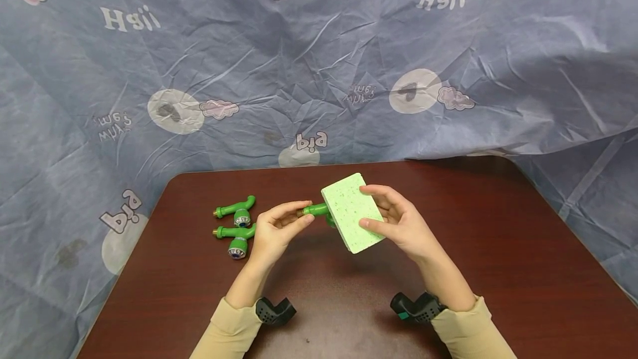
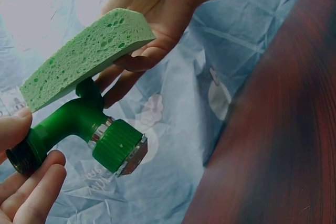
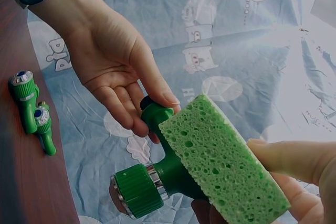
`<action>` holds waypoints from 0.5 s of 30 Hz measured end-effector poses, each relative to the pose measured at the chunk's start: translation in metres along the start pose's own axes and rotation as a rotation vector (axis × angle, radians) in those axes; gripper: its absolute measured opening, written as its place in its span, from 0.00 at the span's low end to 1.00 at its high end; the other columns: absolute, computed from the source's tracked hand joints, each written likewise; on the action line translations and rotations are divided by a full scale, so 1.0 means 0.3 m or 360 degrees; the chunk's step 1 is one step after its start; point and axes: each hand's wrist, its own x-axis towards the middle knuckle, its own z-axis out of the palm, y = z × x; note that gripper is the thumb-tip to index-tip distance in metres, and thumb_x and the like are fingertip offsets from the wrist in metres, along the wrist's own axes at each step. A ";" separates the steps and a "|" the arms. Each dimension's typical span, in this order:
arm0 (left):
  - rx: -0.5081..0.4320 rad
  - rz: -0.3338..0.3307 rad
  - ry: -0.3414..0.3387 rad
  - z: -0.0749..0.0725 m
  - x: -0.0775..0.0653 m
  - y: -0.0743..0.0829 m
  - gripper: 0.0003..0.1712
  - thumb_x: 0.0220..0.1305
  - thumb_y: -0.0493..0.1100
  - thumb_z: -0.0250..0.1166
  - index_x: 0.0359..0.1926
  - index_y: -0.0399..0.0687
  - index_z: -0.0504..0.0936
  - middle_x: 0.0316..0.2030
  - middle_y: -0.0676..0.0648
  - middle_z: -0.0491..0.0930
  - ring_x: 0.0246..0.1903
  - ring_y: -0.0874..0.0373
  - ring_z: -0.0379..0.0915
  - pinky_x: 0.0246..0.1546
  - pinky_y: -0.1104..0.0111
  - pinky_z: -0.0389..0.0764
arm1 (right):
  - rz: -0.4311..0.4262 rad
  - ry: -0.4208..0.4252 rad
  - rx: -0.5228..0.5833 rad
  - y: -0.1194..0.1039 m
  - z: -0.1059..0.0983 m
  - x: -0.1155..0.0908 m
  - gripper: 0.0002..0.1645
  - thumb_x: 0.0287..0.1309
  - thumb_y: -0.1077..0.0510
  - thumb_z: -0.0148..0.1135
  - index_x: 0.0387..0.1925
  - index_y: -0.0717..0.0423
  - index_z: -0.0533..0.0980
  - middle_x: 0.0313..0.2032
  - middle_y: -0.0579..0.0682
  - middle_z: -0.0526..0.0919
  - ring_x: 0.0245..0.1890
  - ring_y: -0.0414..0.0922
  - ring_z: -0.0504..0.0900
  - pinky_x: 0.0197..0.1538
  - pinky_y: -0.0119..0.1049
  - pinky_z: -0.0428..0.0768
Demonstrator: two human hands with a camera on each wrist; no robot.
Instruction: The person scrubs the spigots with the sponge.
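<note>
A green faucet (image 2: 63, 121) with a ribbed round knob is pinched at its threaded end by my left hand (image 1: 279, 229), between thumb and fingers. My right hand (image 1: 401, 223) grips a light green sponge (image 1: 353, 212) by its right edge, thumb on the near face. The sponge lies against or very close over the faucet's spout side, hiding much of the faucet in the head view. From the right wrist view, the faucet's knob (image 3: 139, 191) sticks out below the sponge. Both things are held up above the table.
Two more green faucets lie on the left of the dark brown table (image 1: 473, 248): a rear faucet (image 1: 236, 210) and a front faucet (image 1: 236, 240), close together beside my left hand. A blue printed cloth (image 1: 319, 82) hangs behind the table.
</note>
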 end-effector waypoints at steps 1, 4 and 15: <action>-0.0004 0.0007 -0.0003 0.000 0.000 0.000 0.19 0.52 0.27 0.68 0.48 0.27 0.79 0.44 0.28 0.78 0.37 0.58 0.81 0.38 0.66 0.83 | 0.0001 0.0002 0.0000 -0.001 0.000 0.000 0.32 0.50 0.78 0.60 0.58 0.62 0.68 0.54 0.52 0.75 0.45 0.45 0.79 0.36 0.37 0.84; -0.0014 0.0028 -0.0030 0.000 -0.001 0.004 0.21 0.50 0.26 0.69 0.48 0.26 0.79 0.46 0.33 0.79 0.37 0.57 0.81 0.37 0.65 0.84 | 0.0008 0.0008 0.0000 -0.002 -0.001 0.000 0.32 0.50 0.78 0.60 0.58 0.62 0.68 0.54 0.52 0.75 0.44 0.45 0.79 0.35 0.37 0.84; 0.0008 0.0078 -0.0116 -0.008 -0.004 0.005 0.24 0.48 0.23 0.68 0.50 0.26 0.78 0.48 0.28 0.76 0.37 0.56 0.81 0.35 0.66 0.84 | 0.0061 0.0052 -0.0064 -0.011 -0.002 -0.004 0.32 0.52 0.76 0.60 0.59 0.59 0.68 0.52 0.51 0.76 0.43 0.45 0.80 0.35 0.37 0.84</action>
